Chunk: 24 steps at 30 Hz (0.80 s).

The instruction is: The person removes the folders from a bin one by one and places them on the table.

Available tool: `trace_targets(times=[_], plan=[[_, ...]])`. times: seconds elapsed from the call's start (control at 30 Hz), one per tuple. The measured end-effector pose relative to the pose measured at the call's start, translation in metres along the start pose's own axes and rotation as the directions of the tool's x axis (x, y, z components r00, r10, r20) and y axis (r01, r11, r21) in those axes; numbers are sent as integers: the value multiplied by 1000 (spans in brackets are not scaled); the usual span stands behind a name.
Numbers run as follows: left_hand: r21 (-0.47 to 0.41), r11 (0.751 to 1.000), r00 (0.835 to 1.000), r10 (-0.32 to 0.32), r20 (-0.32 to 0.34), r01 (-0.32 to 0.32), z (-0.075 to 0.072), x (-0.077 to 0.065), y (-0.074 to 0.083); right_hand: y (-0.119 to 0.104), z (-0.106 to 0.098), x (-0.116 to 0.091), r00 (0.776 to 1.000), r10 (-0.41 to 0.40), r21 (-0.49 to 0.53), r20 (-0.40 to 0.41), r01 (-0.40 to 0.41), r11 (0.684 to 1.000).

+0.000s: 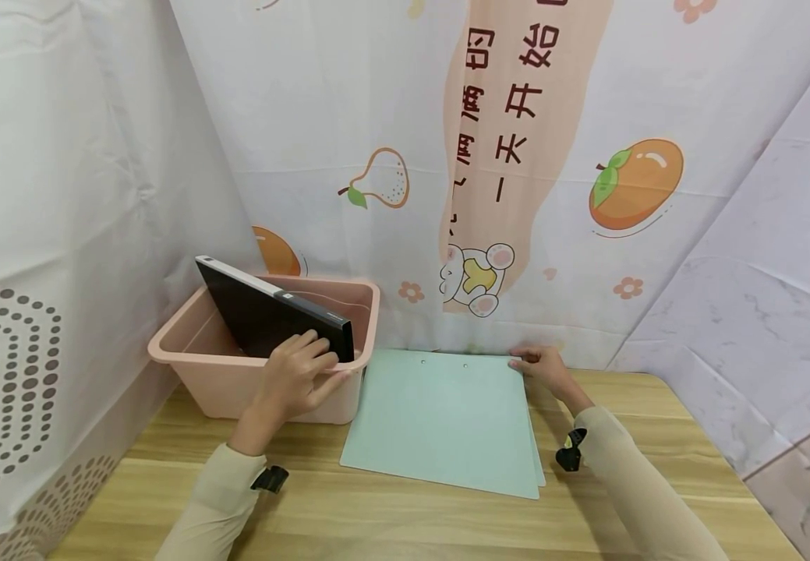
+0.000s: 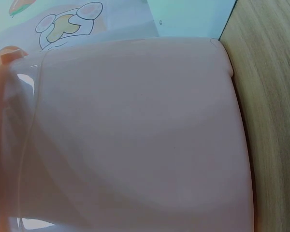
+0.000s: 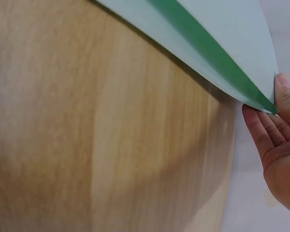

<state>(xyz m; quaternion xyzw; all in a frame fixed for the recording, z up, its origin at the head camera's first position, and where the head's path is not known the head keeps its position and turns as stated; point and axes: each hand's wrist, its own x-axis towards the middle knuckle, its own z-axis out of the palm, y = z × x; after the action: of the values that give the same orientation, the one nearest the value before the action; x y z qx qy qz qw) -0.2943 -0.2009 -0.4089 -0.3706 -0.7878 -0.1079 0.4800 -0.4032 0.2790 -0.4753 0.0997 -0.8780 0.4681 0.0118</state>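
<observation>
A pink plastic bin (image 1: 264, 389) stands at the left, and a flat black case (image 1: 271, 308) with a partly white edge leans up out of it. My left hand (image 1: 295, 374) grips the bin's front rim near its right corner, thumb outside, the other fingers over the rim in front of the case. To the right of the bin lies a pale green folder (image 1: 443, 421), two small metal rivets near its far edge. My right hand (image 1: 545, 370) pinches the folder's far right corner. In the right wrist view a dark green strip (image 3: 208, 50) shows between its slightly parted layers.
Everything stands on a wood-grain table (image 1: 405, 522). A printed cloth (image 1: 348, 93) hangs right behind the bin and folder, with more cloth at the left and right sides. In the left wrist view, the bin's wall fills most of the picture.
</observation>
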Motion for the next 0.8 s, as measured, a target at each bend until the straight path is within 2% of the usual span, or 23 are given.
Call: trace_targets(times=[0.17, 0.4, 0.63, 0.8], plan=[[2, 1000, 1000, 1, -1, -1, 0, 1, 0, 1, 0, 0, 1000, -15, -23, 7, 15, 1000], [-3, 1000, 1000, 6, -5, -6, 1, 1, -1, 2, 2, 1, 1000, 6, -49, 18, -6, 999], [3, 1000, 1000, -11, 17, 11, 0, 0, 0, 2, 3, -2, 999, 8, -86, 47, -4, 996], [-1, 1000, 1000, -8, -1, 8, -1, 1, 0, 0, 4, -3, 998, 22, -99, 60, -16, 995]])
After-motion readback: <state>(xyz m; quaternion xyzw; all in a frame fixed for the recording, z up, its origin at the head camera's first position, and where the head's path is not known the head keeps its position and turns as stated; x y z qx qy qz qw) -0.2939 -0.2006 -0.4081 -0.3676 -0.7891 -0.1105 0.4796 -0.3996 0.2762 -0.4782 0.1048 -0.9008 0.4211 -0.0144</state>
